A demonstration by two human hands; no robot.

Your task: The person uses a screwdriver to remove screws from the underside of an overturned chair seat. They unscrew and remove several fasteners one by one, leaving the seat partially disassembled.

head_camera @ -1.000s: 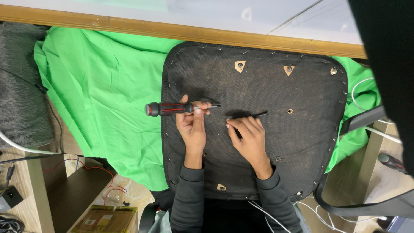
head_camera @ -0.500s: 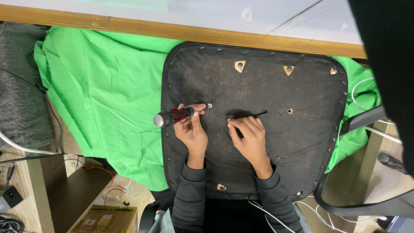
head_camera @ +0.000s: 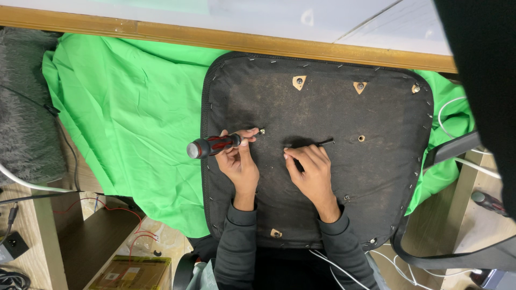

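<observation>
Far to the left of my left hand I see a grey furry cover (head_camera: 24, 107), and below it a wooden shelf (head_camera: 37, 236) with black and red cables. A green cloth (head_camera: 129, 107) spreads between that cover and the work area, passing under the workpiece.

The workpiece is an upturned chair seat (head_camera: 333, 107), its black fabric underside facing up, resting on the green cloth against the wooden edge of the worktop (head_camera: 215, 37).

My left hand (head_camera: 239, 161) is clenched around a screwdriver (head_camera: 215, 145) with a black and red handle. The handle end projects to the left of the hand, past the seat edge; the tip points right and slightly up, reaching a small screw (head_camera: 262, 130) in the fabric just beyond the fingertips. I cannot tell whether the tip is seated in the screw head.

My right hand (head_camera: 312, 172) lies to the right of the left hand, fingers pressed flat on the seat, not grasping anything. A dark bolt (head_camera: 325, 142) lies just above its fingertips. Further right of that hand is an open mounting hole (head_camera: 361, 138).

At the far right, a black chair armrest (head_camera: 451, 150) and white cables (head_camera: 457, 107) lie beside the seat.
</observation>
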